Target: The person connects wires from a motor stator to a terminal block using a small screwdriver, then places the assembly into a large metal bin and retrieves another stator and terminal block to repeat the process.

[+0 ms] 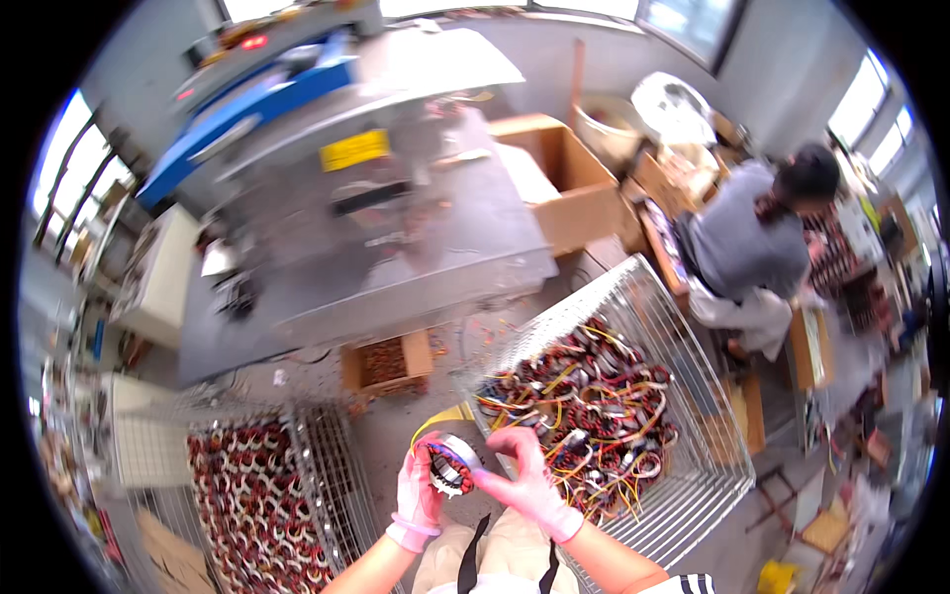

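Note:
A motor stator (452,465), a ring with a metal outer band, dark and red windings and white pieces inside, is held up in front of my body. Closed around its left side is my left hand (418,500) in a pink glove. My right hand (529,483), also gloved in pink, is just right of the ring; its thumb reaches the ring's edge while the other fingers are apart from it. A yellow strip (442,420) curves up from behind the stator; whether it is attached I cannot tell.
Wire basket (732,475) on the right holds many loose wound stators with leads. Another wire basket (341,475) on the left holds stators in rows. Ahead stand a metal worktable (435,247) and a small carton (416,358). A person (752,238) sits at the right.

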{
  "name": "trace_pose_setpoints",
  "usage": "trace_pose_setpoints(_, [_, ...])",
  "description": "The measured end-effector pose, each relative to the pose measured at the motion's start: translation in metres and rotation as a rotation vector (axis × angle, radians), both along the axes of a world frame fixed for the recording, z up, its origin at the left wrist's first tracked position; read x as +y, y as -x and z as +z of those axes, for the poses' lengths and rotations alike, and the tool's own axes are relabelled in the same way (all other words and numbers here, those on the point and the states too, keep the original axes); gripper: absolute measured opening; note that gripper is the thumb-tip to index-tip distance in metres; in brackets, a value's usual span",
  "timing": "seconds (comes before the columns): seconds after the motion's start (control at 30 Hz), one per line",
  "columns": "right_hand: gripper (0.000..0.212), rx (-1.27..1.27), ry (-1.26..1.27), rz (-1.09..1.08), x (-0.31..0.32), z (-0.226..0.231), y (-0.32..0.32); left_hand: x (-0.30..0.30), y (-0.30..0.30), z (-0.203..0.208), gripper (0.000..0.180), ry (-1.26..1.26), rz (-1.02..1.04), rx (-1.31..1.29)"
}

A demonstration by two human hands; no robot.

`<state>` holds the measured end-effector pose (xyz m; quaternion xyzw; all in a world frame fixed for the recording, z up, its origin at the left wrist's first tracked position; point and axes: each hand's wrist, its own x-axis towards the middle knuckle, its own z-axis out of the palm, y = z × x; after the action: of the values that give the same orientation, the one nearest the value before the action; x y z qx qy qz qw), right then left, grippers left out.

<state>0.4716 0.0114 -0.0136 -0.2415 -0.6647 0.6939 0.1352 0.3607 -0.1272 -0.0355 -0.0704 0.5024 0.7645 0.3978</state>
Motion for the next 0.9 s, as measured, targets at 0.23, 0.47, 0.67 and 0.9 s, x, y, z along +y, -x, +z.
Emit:
trace_pose_setpoints(0.23, [0.066,-0.117,-0.118,0.729,-0.14,0.096,0.082,-0.176,0.007,0.084,0.047,-0.162,0.113,0.314])
trace_pose_setpoints(0.47, [0.056,-0.102,-0.376,0.936,-0.222,0.113,0.132,-0.262,0.018,0.085,0.035,-0.244,0.37,0.345])
trace_pose_setpoints(0.67, [0.057,-0.146,-0.521,0.88,-0.244,0.106,0.159,-0.28,0.07,0.086,0.031,-0.161,0.268,0.528])
trace_pose_setpoints(0.9, [0.034,-0.34,0.038,1.163,-0.173,0.108,0.236,-0.243,0.124,0.097,0.071,-0.234,-0.186,0.347])
